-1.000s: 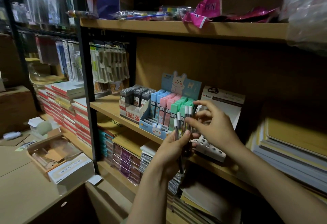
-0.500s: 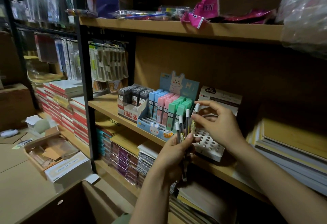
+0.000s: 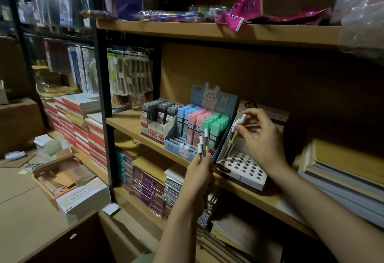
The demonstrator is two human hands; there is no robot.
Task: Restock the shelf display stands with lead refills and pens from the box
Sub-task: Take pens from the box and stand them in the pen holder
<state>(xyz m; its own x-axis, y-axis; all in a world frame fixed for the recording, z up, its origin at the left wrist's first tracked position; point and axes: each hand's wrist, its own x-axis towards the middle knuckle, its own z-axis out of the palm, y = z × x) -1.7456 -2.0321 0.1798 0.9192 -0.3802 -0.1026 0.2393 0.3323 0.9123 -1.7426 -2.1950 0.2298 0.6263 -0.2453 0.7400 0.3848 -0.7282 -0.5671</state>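
Note:
My left hand (image 3: 198, 174) grips a small bunch of white-capped pens (image 3: 202, 144) upright in front of the shelf edge. Over the white pen display stand (image 3: 242, 171), whose top is full of round holes, my right hand (image 3: 260, 138) pinches one white-capped pen (image 3: 234, 136) by its upper part, tip pointing down at the stand's back rows. Two other pens seem to stand there beside it. Left of the stand sits the blue bunny lead-refill display (image 3: 199, 125) with blue, pink and green cases, and a grey lead-refill box (image 3: 158, 117).
An open cardboard box (image 3: 62, 176) rests on the brown counter at lower left. Stacked notebooks (image 3: 342, 177) fill the shelf right of the stand. The upper shelf (image 3: 218, 32) holds pink packets. More notebook stacks lie on the lower shelves and at left.
My right hand has drawn one pen from the bunch and carried it right and up over the holed stand. The left hand has dropped slightly with the remaining pens.

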